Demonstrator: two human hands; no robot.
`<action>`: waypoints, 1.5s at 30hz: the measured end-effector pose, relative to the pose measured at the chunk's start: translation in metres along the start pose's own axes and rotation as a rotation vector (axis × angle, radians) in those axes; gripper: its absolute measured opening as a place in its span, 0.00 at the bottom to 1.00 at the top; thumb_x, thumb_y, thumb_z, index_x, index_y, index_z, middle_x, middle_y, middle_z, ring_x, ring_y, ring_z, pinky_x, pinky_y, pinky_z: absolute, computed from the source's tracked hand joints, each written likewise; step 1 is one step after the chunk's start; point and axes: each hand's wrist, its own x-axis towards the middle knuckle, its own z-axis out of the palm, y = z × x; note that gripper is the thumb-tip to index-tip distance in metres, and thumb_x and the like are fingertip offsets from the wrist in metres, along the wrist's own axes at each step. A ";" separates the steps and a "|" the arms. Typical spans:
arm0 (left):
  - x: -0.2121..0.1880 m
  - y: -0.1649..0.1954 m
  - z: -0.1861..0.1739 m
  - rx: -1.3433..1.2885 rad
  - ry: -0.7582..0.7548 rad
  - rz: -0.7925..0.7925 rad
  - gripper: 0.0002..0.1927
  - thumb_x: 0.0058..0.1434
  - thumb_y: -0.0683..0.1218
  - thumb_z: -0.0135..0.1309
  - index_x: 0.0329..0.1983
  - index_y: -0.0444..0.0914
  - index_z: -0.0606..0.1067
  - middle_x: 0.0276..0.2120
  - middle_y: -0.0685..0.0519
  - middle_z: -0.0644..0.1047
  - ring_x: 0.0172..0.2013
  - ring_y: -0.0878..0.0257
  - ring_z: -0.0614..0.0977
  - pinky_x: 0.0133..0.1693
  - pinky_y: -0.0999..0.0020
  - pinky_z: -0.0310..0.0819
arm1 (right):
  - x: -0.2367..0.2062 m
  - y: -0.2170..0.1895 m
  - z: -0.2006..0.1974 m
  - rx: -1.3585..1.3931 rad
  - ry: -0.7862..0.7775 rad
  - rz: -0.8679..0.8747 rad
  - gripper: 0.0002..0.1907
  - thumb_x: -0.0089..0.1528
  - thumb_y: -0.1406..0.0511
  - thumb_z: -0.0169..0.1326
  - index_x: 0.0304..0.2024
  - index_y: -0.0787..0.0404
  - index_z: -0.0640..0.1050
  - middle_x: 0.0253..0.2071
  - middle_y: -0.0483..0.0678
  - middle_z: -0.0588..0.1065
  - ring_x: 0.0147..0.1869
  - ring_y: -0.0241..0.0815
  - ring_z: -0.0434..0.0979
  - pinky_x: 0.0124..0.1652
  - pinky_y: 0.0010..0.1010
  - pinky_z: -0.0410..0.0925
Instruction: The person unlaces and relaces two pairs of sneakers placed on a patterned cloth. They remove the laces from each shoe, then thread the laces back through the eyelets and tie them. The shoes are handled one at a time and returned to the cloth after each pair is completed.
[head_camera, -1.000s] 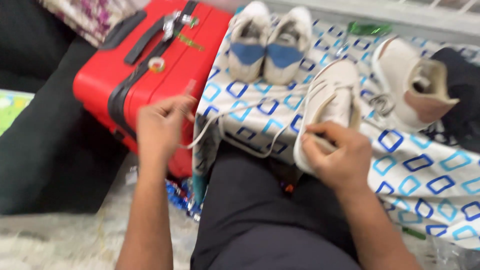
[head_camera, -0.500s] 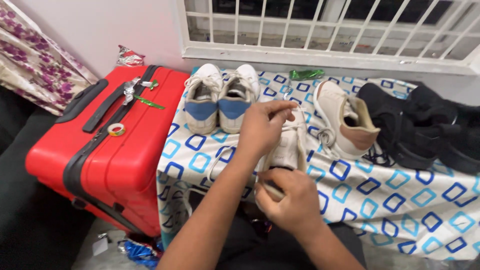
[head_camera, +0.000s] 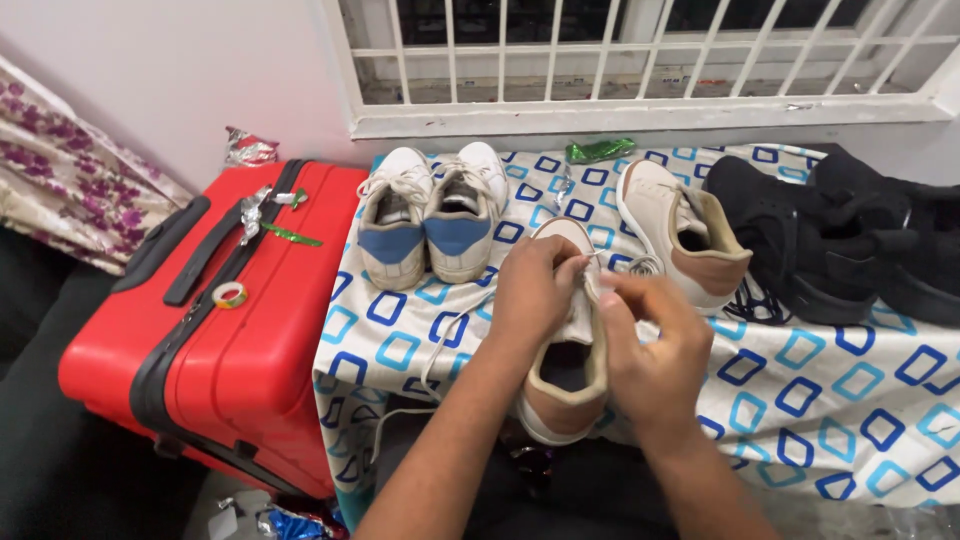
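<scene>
Suitcase: a red suitcase (head_camera: 250, 350) stood at far left, against the patterned cloth (head_camera: 850, 400); a roll of tape (head_camera: 230, 295) lay on its lid.
Pair of shoes: white shoes with blue heels (head_camera: 430, 215) sat side by side, heels toward the camera, behind the hands.
Left hand: the left hand (head_camera: 535, 290) was curled over the toe end of the beige shoe (head_camera: 565, 385), fingers clenched on the white lace (head_camera: 435, 355) at the upper eyelets.
Shoe position: the beige shoe lay on the cloth between both hands, toe pointing away, heel opening nearest the camera, below the fingertips.
Lace: one loose end trailed down left over the edge of the cloth.
Right hand: the right hand (head_camera: 655, 355) pressed the shoe's right side, thumb and forefinger pinched on the lace just beside the left fingers.
Other shoes: the matching beige shoe (head_camera: 680, 235) lay just right of the hands; black shoes (head_camera: 850, 240) sat at far right.
Change: half a second earlier the left hand was raised higher over the shoe; it had since come down, and both hands had closed together at the laces.
</scene>
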 end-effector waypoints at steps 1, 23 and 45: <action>0.000 0.000 0.000 0.011 0.001 0.009 0.06 0.59 0.44 0.59 0.34 0.35 0.80 0.31 0.42 0.81 0.40 0.44 0.79 0.44 0.51 0.72 | 0.010 0.002 0.000 -0.047 -0.057 0.006 0.16 0.61 0.62 0.55 0.46 0.65 0.82 0.38 0.52 0.80 0.41 0.42 0.82 0.42 0.33 0.74; -0.002 -0.006 0.008 0.120 -0.003 0.135 0.06 0.59 0.44 0.56 0.35 0.36 0.79 0.34 0.45 0.81 0.43 0.45 0.79 0.48 0.49 0.69 | 0.017 0.058 0.007 -0.061 -0.197 0.258 0.19 0.62 0.63 0.51 0.53 0.61 0.82 0.40 0.52 0.77 0.44 0.44 0.78 0.46 0.31 0.68; -0.003 -0.007 0.011 0.155 -0.040 0.165 0.07 0.51 0.46 0.58 0.28 0.37 0.77 0.31 0.48 0.80 0.42 0.47 0.77 0.47 0.49 0.68 | 0.012 0.075 0.009 0.228 -0.179 0.336 0.20 0.64 0.64 0.47 0.54 0.67 0.80 0.43 0.48 0.77 0.44 0.33 0.73 0.45 0.24 0.66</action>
